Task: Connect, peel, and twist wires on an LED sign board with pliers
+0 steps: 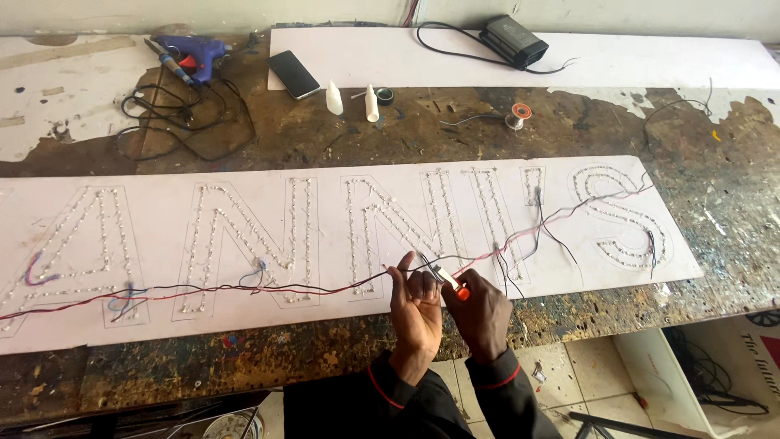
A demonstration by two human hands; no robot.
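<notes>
Both hands worked at the near edge of the bench, just below the long white sign panel [203, 325]. The left hand [414, 305] was raised palm-in, thumb and fingers pinching a bunch of thin red and black wires [325, 289] that trailed left across the panel. The right hand [481, 313] was clenched round a small orange-and-white tool [453, 286], likely a cutter or lighter, its tip touching the wire ends between the hands. Panel's letter outlines all looked filled with rows of small white lights; short leads stood up from several letters, and the wire run to the right looped loose over the last letters, so by my judgement the studding was done and the joining of leads only partly so. Bench was rough wood [341, 130], paint-spattered, white sheets laid on the far side. On it: a blue glue gun [193, 55], a dark phone [294, 74], two white bottles [352, 101], a solder reel [517, 115], a black power adapter [512, 41]. Tiled floor showed below.
</notes>
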